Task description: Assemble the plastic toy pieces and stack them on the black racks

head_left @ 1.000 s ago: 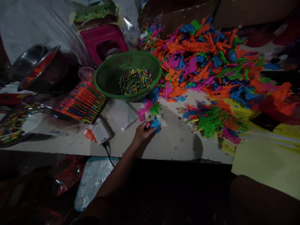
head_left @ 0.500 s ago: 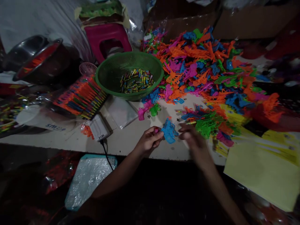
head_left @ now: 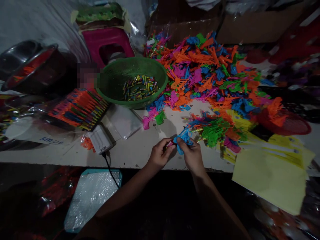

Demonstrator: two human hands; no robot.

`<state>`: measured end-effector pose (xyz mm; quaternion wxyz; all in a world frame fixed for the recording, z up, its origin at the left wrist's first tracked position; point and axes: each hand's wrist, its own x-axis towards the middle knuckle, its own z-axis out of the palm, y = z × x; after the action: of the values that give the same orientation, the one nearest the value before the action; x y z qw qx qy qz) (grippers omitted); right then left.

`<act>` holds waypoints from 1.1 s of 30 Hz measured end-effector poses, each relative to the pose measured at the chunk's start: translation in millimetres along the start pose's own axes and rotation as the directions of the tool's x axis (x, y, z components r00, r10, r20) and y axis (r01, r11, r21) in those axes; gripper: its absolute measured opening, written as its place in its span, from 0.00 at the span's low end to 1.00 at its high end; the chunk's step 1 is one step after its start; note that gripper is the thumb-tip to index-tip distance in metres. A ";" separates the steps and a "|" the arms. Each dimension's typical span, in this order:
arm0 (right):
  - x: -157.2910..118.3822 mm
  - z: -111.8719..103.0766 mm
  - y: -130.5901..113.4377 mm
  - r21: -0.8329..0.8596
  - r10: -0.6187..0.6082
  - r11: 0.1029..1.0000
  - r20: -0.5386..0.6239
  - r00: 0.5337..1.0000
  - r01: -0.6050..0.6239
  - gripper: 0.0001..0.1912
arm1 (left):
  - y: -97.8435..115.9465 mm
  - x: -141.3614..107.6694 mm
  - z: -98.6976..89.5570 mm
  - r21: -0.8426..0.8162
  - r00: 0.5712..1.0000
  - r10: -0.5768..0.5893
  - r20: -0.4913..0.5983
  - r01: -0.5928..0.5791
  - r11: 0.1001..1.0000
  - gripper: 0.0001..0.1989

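Note:
Above the front part of the table, my left hand [head_left: 159, 154] pinches a small pink tube-like piece [head_left: 171, 143]; its far end is dark and hard to make out. My right hand [head_left: 194, 154] is closed on a blue plastic toy gun [head_left: 185, 134], thumb on top. The two pieces are close together, and I cannot tell whether they join. To the right lies a small heap of green toy guns [head_left: 215, 130]. A pink toy gun [head_left: 147, 121] and a green one [head_left: 160, 117] rest on the table beyond my left hand.
A green basket [head_left: 112, 96] holds several small printed tubes. Behind it stands a pink stool [head_left: 87, 41]. A large pile of coloured toy guns [head_left: 200, 73] covers the back right. Yellow paper [head_left: 270, 180] overhangs the front edge; a white corded box [head_left: 100, 140] is on the left.
My right hand has come in from the right and taken hold of the blue toy gun. My left hand now shows the pink piece against it. The view has shifted slightly right.

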<state>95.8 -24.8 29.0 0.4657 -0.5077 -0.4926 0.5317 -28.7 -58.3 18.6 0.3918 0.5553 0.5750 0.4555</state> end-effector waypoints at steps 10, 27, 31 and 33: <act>-10.8 11.2 -8.7 -0.009 0.003 1.000 -0.129 0.992 -0.004 0.13 | 8.8 -4.4 8.5 0.256 0.986 0.147 -0.080 -0.122 0.959 0.10; 55.8 -84.8 16.5 -0.991 -0.382 0.116 0.014 0.924 0.062 0.26 | -69.6 77.9 -26.7 0.747 0.932 0.195 -0.305 0.108 0.656 0.24; 70.2 -90.7 21.8 -0.996 -0.418 0.073 0.011 0.908 0.046 0.29 | -78.1 84.6 -10.6 0.783 0.938 0.250 -0.239 0.034 0.621 0.23; 88.4 -90.5 3.5 -0.987 -0.518 0.082 0.073 0.852 0.135 0.30 | -75.8 88.8 -3.3 0.794 0.926 0.292 -0.240 0.014 0.608 0.24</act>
<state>181.7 67.5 18.4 0.2058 -0.6309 -0.7394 -0.1134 -59.9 32.2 -48.2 -0.0342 0.6243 0.7290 0.2785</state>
